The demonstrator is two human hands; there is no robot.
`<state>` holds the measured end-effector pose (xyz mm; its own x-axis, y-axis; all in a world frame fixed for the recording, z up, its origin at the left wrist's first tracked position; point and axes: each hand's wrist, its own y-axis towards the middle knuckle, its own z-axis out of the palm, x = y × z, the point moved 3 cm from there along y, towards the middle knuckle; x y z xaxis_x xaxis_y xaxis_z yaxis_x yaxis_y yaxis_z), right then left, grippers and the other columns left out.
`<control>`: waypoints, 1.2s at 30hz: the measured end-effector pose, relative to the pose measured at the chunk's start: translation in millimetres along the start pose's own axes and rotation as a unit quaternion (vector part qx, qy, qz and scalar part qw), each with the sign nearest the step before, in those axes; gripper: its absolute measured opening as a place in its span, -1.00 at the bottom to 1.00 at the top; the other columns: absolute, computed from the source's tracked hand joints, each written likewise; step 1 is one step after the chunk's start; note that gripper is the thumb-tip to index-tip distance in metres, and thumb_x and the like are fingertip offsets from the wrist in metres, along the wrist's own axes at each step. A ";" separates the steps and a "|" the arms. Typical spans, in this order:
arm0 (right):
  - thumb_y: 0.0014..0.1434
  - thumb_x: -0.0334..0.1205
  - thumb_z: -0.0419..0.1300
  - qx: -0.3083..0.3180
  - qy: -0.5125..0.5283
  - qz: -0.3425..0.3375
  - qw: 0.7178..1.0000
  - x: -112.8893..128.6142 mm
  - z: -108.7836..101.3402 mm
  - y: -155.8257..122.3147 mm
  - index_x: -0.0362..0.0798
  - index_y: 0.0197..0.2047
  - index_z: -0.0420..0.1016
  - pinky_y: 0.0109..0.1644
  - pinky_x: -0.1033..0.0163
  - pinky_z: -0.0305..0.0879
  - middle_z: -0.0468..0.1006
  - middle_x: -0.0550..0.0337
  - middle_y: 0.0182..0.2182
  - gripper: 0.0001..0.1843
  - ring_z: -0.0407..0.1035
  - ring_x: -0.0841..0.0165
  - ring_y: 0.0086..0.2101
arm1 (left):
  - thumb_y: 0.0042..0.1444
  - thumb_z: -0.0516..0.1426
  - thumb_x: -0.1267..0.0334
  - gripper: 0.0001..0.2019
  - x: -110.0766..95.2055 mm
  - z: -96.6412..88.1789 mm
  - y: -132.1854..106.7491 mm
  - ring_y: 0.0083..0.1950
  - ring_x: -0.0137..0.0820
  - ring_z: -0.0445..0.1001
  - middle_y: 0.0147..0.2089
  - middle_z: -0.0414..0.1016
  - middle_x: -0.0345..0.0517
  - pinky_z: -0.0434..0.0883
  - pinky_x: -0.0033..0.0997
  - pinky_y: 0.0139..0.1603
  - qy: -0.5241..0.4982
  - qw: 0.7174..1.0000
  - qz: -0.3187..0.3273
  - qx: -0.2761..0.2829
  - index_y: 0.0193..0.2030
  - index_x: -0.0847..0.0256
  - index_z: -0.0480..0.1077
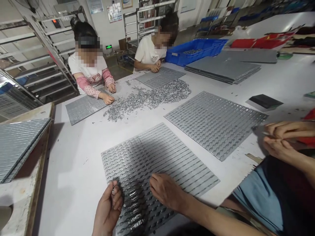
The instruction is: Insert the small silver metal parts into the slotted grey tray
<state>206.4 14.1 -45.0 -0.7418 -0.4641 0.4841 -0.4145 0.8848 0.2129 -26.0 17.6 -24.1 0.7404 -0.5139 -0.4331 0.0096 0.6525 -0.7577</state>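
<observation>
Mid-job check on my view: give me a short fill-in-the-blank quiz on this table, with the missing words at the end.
1. The person's ____ hand is over the middle of the nearest board.
2. The colour of the bin beside the stacked boards is ____.
3. Loose shiny pieces lie heaped on a tabletop whose colour is ____.
4. The number of people in white shirts across the table is ____.

Missing words: right; blue; white; two.

Far white tee (145,49) has script (155,57), approx. "Ch…", rest illeg.; green lit sign (108,47) in bkgd, txt too sm.
</observation>
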 end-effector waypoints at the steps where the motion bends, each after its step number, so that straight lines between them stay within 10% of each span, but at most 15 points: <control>1: 0.33 -0.39 0.12 0.018 0.011 -0.008 1.000 -1.2 -2.7 1.4 -0.02 -0.38 0.32 -0.28 0.22 0.27 0.46 0.16 -0.41 -0.78 0.38 0.35 -0.36 | 0.37 0.12 0.33 -0.85 0.0 -0.9 0.5 -0.67 -0.67 0.00 -0.51 0.12 -0.37 0.01 -0.60 -0.70 -0.002 1.000 0.000 0.002 -0.26 0.31 0.38; 8: 0.42 -0.13 -0.03 -0.002 0.200 0.191 0.961 -48.1 -63.0 13.8 0.00 -0.29 0.34 -0.31 0.24 0.31 0.51 0.19 -0.37 -0.74 0.37 0.36 -0.39 | 0.11 0.38 0.29 -0.78 0.0 -5.6 2.3 -0.63 -0.66 0.02 -0.52 0.12 -0.39 0.06 -0.59 -0.68 0.025 0.999 0.029 0.013 -0.27 0.30 0.42; 13: 0.25 -0.16 0.10 0.090 0.317 0.275 0.903 -67.7 -53.4 13.2 -0.02 -0.24 0.48 -0.34 0.25 0.39 0.52 0.21 -0.42 -0.83 0.42 0.35 -0.44 | 0.13 0.31 0.47 -0.79 2.6 0.4 1.7 -0.54 -0.59 0.28 -0.43 0.38 -0.20 0.32 -0.61 -0.57 0.040 0.997 0.068 0.008 -0.08 0.39 0.52; 21: 0.39 -0.11 -0.02 0.045 0.183 0.211 0.959 -61.7 -45.9 15.5 0.02 -0.19 0.46 -0.25 0.18 0.34 0.59 0.12 -0.29 -0.73 0.43 0.27 -0.33 | 0.06 0.30 0.60 -0.83 12.5 12.7 -4.6 -0.27 -0.46 0.58 -0.26 0.57 -0.08 0.56 -0.60 -0.25 0.054 0.994 0.091 -0.021 -0.27 0.29 0.56; 36: 0.33 -0.29 0.03 0.042 0.093 0.187 0.977 -55.1 -23.9 36.4 -0.03 -0.34 0.43 -0.23 0.23 0.26 0.55 0.16 -0.36 -0.77 0.40 0.32 -0.33 | -0.35 0.58 0.19 -0.50 36.6 26.2 -3.1 -0.43 -0.51 0.43 -0.38 0.54 -0.16 0.33 -0.62 -0.51 0.126 0.990 0.005 0.058 -0.29 0.27 0.51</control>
<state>244.7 72.9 -43.6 -0.7436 -0.0869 0.6630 -0.1807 0.9807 -0.0741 18.7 11.4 -24.8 0.5500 -0.6195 -0.5601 0.0905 0.7109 -0.6975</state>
